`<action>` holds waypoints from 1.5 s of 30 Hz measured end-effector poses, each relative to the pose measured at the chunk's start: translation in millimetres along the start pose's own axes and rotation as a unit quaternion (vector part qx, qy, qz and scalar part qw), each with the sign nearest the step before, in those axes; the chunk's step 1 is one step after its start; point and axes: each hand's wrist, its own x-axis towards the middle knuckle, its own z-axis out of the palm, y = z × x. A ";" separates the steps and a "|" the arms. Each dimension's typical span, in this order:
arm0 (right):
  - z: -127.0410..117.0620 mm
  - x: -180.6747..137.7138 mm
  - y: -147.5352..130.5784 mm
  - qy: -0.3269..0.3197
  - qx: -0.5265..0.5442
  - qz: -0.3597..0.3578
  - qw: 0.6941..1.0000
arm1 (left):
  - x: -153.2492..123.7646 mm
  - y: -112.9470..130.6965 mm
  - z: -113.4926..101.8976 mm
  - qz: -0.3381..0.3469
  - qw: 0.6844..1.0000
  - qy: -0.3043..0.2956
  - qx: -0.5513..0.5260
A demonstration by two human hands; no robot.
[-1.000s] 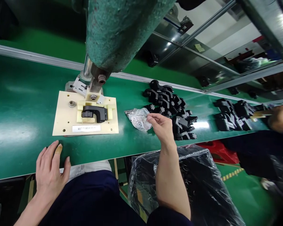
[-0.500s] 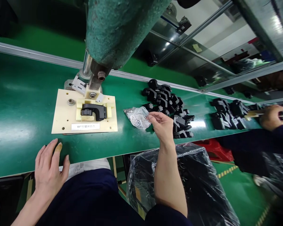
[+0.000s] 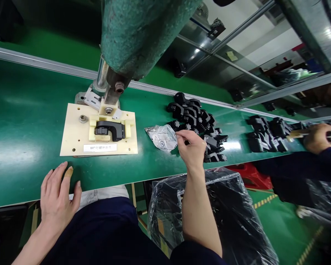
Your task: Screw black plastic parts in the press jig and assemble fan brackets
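I see the small plastic bag (image 3: pixel 162 138) on the green belt (image 3: pixel 30 121), its right edge at my right hand (image 3: pixel 192 149) fingertips, pinched together there. My left hand (image 3: pixel 57 195) lies flat, fingers spread.

Fixture plate (image 3: pixel 77 138) lies left on the surface (image 3: pixel 24 121); bag (image 3: pixel 162 138) to its right; parts pile (image 3: pixel 201 127) right of the bag.

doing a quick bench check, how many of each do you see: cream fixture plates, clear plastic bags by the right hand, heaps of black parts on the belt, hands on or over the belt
cream fixture plate: 1
clear plastic bag: 1
heaps of black parts: 2
hands, left hand, right hand, co-worker's hand: 3
total: 7
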 end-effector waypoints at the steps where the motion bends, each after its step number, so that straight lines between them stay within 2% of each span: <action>1: 1.5 1.3 1.9 -0.010 -0.021 -0.025 0.999 | 0.2 0.1 -0.1 0.000 1.000 0.002 0.002; 4: 5.6 3.6 6.8 -0.028 -0.031 -0.041 0.998 | 1.1 0.6 -0.4 0.003 1.000 0.003 0.003; 19: 4.3 0.4 4.1 0.011 -0.036 -0.073 0.997 | 1.5 0.2 1.6 0.019 1.000 0.012 0.012; 24: 13.3 0.0 10.3 0.114 -0.078 -0.167 0.976 | 1.6 0.1 2.6 0.025 0.999 0.016 0.020; 26: 18.3 0.1 17.6 0.144 -0.094 -0.184 0.968 | 1.2 -0.2 2.8 0.026 0.999 0.015 0.024; 28: 22.9 0.2 25.0 0.147 -0.111 -0.181 0.966 | 1.0 -0.5 3.1 0.024 0.999 0.012 0.026; 34: 27.5 -0.9 30.8 0.090 -0.131 -0.172 0.972 | 1.0 -1.0 4.1 0.026 0.999 0.012 0.025; 42: 19.6 -1.2 16.0 0.138 -0.120 -0.136 0.974 | 0.6 -3.5 5.6 0.032 0.999 0.022 0.025; 45: 15.7 -7.0 -4.9 0.169 -0.091 -0.145 0.971 | 1.1 -0.2 2.8 0.030 0.998 0.042 -0.046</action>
